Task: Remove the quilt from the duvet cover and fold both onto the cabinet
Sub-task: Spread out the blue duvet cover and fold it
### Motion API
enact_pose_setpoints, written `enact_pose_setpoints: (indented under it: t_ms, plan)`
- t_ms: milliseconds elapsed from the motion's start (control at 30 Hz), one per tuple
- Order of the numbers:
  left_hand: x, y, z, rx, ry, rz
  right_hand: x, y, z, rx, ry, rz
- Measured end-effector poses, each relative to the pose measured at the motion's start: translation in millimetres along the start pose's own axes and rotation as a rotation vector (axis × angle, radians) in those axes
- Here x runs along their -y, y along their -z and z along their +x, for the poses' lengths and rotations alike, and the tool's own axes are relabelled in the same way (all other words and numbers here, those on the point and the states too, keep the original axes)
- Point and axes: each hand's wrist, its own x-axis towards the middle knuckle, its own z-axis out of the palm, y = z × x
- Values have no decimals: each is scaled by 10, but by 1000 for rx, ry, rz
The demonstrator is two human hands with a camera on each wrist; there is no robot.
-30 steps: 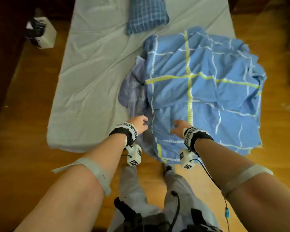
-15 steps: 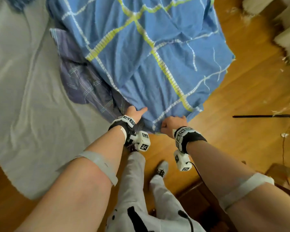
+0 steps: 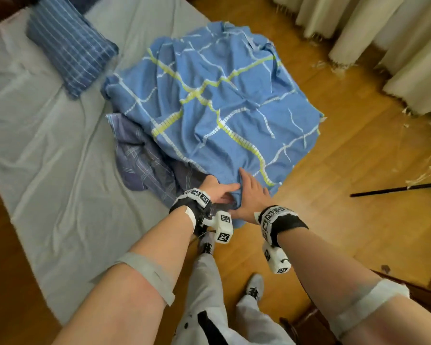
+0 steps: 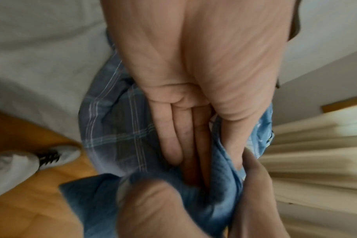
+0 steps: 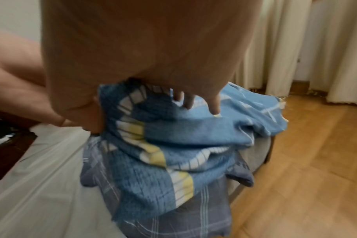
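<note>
With the left hand [image 3: 215,192] pinching the blue cover [image 3: 224,100] hem and the right hand [image 3: 251,192] flat and open, the grey quilt [image 3: 144,160] may drag off the bed [image 3: 47,145].

A grey-sheeted bed [image 3: 60,170] fills the frame's left; a striped pillow [image 3: 70,43] lies upper left, crumpled blue bedding [image 3: 222,108] at centre.
</note>
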Motion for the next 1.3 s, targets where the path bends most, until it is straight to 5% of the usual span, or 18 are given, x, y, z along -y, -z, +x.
enact_pose_setpoints:
  t_ms: [167,267,400,533,600,767,1000,1100,1300]
  plan:
    - [-377,265,-116,72,-64,147,317,382,146,-70,-133,-159]
    - [-430,628,84,-298,-259,562,372,686,189,-186,-202,-168]
    - [-592,961,333,-615,-436,1125,632,983,244,-293,-273,-94]
    - [-955,1218,541,-899,-640,1270,876,1125,154,-351,-313,-62]
    - [-1196,1338,571,-762,-637,1368,980,1200,80,-384,-330,-26]
    - [-1615,1530,389,-161,-464,1639,1185,1234,-136,-422,-396,-109]
    - [-1781,2043,-373,-228,-507,1674,1749,1008,-533,-456,-474,-154]
    - [-1768,2285,-843,-346,-637,1720,2031,908,-810,-535,-426,-204]
    - [-1281,2599,-1953,-460,-775,1861,2383,376,-1546,-658,-395,-223]
